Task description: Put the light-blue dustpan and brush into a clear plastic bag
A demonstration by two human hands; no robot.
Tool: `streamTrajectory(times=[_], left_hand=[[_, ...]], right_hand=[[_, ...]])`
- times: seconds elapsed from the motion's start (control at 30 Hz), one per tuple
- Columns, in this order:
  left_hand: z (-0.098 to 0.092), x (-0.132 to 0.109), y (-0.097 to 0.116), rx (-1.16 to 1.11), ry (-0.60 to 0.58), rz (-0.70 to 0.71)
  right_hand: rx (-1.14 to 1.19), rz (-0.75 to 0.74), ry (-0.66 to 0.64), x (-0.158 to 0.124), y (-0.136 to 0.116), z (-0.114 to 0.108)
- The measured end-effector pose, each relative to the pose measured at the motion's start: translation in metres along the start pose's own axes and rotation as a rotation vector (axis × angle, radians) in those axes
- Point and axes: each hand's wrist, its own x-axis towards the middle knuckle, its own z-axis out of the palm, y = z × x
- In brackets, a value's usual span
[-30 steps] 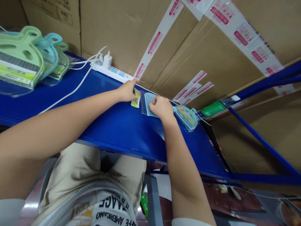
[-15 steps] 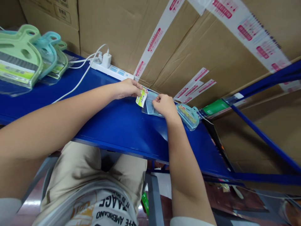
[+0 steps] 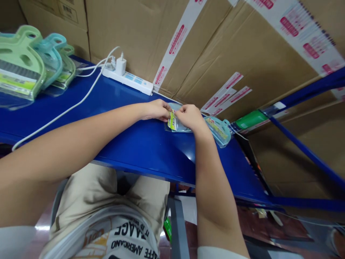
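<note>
- Head view: the blue table (image 3: 151,153) carries everything within reach; its smooth, shiny top probably lets wrapped plastic slide easily.
- Green dustpan (image 3: 16,53), bagged with a brush, near the table's left end: bulky but likely light, its looped handle the obvious place to take hold.
- Pale blue piece (image 3: 182,127), apparently a small dustpan, lying close to the table's back edge, right of the middle: probably thin, stiff and light; best steadied by its rim, since a flat face would slip.
- Bagged blue dustpan (image 3: 218,132), nearer the back right corner: crinkly film likely makes it slick, so the handle end is surer.
- Left hand (image 3: 157,110): grip pinched on the label's left side. Right hand (image 3: 190,116): fingers curled in against its upper right; whether that grip is fully closed I cannot tell.
- Yellow-green label (image 3: 173,122), over the pale blue piece: likely flimsy and easily creased; best held by opposite edges.
</note>
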Motion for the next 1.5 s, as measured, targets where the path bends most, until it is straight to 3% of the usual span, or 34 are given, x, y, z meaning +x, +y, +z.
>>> streamTrajectory(times=[0.17,0.43,0.6,0.8,0.97,1.1,1.33,1.5], left_hand=[[0.001,-0.001,-0.001,0.098,0.074,0.024],[0.001,-0.005,0.002,0.343,0.174,0.087],[0.005,-0.003,0.000,0.388,0.227,0.055],[0.007,-0.006,0.001,0.378,0.313,0.042],[0.008,-0.007,0.002,0.367,0.286,0.061],[0.008,-0.005,-0.001,0.422,0.247,0.106],[0.004,-0.003,-0.007,0.459,0.206,0.183],[0.003,-0.008,-0.006,0.515,0.163,0.219]], right_hand=[[0.093,0.062,-0.095,-0.002,-0.006,0.002],[0.327,0.099,-0.144,-0.007,-0.016,0.006],[0.236,0.124,-0.006,-0.007,-0.007,0.001],[0.331,0.157,0.116,-0.006,0.004,-0.015],[0.081,0.157,0.202,-0.002,0.018,-0.018],[-0.135,0.261,0.305,0.004,0.042,-0.021],[-0.178,0.375,0.084,0.015,0.067,-0.016],[-0.073,0.377,0.053,0.017,0.070,-0.014]])
